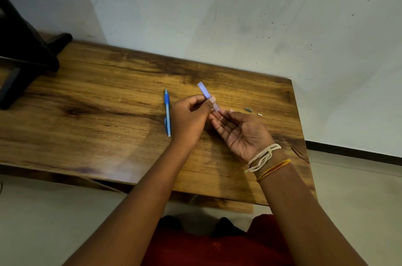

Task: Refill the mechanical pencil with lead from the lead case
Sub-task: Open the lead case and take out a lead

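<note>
My left hand [189,116] grips a slim purple lead case [204,90], tilted with its lower end pointing down at my right palm. My right hand [241,133] lies palm up just beneath that end, fingers spread, with thin dark leads across the fingers. The blue mechanical pencil [167,111] lies on the wooden table [97,113] just left of my left hand, tip pointing away from me. A small grey cap [248,110] and a tiny white eraser piece [259,114] lie on the table beyond my right hand.
A black stand or frame [24,59] occupies the table's far left corner. A white wall runs behind the table. The table's right edge [301,126] is close to my right wrist, with floor beyond it.
</note>
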A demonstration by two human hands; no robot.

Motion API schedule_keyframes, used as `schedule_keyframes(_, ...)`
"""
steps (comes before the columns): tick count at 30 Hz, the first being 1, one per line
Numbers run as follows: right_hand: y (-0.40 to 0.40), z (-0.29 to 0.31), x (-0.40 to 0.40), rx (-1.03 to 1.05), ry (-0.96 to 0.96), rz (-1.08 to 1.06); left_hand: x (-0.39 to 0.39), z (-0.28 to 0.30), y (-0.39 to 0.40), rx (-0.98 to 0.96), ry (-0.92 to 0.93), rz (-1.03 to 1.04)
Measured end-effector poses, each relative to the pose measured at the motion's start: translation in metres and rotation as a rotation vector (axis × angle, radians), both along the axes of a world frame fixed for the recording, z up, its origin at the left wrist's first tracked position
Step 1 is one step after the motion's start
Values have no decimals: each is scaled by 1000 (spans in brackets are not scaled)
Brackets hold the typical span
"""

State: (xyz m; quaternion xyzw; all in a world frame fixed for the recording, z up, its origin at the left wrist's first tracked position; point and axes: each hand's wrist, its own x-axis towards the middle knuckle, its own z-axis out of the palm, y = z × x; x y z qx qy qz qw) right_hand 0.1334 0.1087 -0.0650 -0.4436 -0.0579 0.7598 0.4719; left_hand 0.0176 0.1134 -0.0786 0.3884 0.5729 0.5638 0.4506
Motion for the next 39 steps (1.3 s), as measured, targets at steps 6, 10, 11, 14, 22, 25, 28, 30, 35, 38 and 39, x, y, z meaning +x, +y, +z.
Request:
schedule_keyframes(6,1,-2,1,29,-37,26,0,1,0,-83,-125,38)
schedule_keyframes(10,3,-5,3,47,-59,30,-2,0,0,-103,-169,73)
schedule_keyframes(11,3,-6,4,50,-73,24,-2,0,1,-98,-174,93)
schedule_keyframes(14,3,-7,8,56,-137,-13,-2,1,2,-54,-171,135)
schedule_keyframes(22,2,-1,22,167,-475,-221,3,-8,1,-159,198,-36)
schedule_keyframes(25,2,-1,23,187,-562,-240,7,-10,-1,-265,337,-136)
schedule_keyframes(28,3,-2,25,188,-633,-251,10,-11,-1,-266,431,-131)
schedule_keyframes(30,4,-2,27,189,-660,-251,11,-10,-1,-271,479,-119)
schedule_keyframes(35,4,-3,32,212,-724,-230,12,-11,-1,-254,591,-108)
schedule_keyframes(38,4,-3,30,241,-769,-220,9,-11,-3,-201,649,-93)
schedule_keyframes(39,4,-4,29,258,-782,-215,7,-10,-4,-166,662,-82)
